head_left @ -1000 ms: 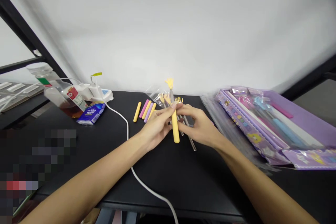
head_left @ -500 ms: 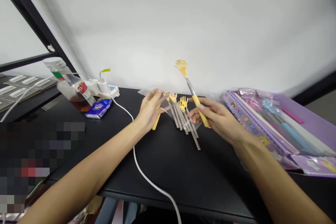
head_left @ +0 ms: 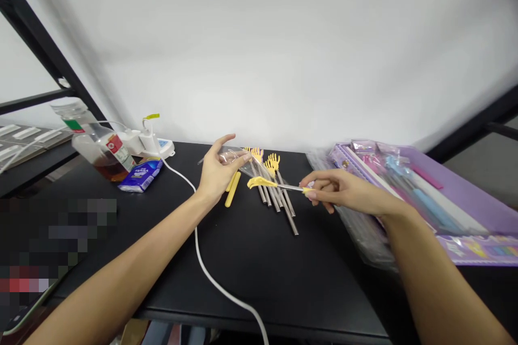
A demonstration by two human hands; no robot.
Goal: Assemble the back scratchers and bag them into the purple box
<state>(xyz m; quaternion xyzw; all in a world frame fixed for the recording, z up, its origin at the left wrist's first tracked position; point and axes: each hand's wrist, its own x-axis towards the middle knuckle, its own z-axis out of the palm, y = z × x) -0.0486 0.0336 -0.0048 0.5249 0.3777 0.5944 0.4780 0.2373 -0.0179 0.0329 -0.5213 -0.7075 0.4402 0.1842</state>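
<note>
My right hand [head_left: 338, 190] grips a yellow back scratcher [head_left: 263, 181] near its handle. It lies almost level, with the claw head pointing left. My left hand [head_left: 216, 170] is closed on a clear plastic sleeve [head_left: 231, 155], its index finger raised. Below the left hand, yellow handle tubes [head_left: 232, 194] rest on the black table. Between my hands lie several back scratcher rods [head_left: 288, 206] with yellow claw heads [head_left: 273, 161] and bare metal shafts. Plastic partly covers them.
Flat clear bags [head_left: 366, 237] lie beside a purple box [head_left: 404, 153] of packaged scratchers on the right. At left stand a bottle [head_left: 97, 153] of brown liquid, a blue packet [head_left: 141, 175] and a power strip [head_left: 167, 147]. A white cable [head_left: 214, 278] crosses the black table [head_left: 299, 291].
The back scratcher in my right hand has tipped from upright to nearly level, its head swinging down and left. My left hand now holds a plastic sleeve.
</note>
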